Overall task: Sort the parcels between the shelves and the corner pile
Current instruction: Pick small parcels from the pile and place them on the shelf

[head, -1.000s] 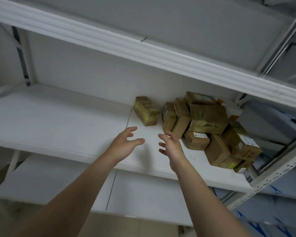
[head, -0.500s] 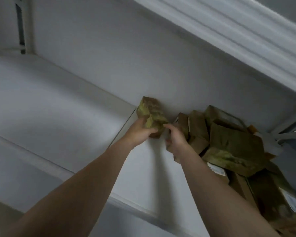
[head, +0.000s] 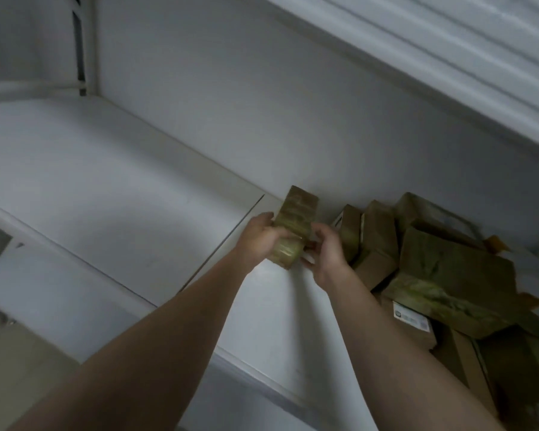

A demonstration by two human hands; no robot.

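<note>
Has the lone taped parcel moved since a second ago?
Yes. The taped parcel, now gripped by the left hand and right hand, has turned: its near end has swung left toward the shelf seam, its far end staying by the back wall.

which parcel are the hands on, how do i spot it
On the white shelf, look left of the heap of brown parcels by the wall. The parcel stands alone, taped yellowish, gripped by the left hand and right hand.
</note>
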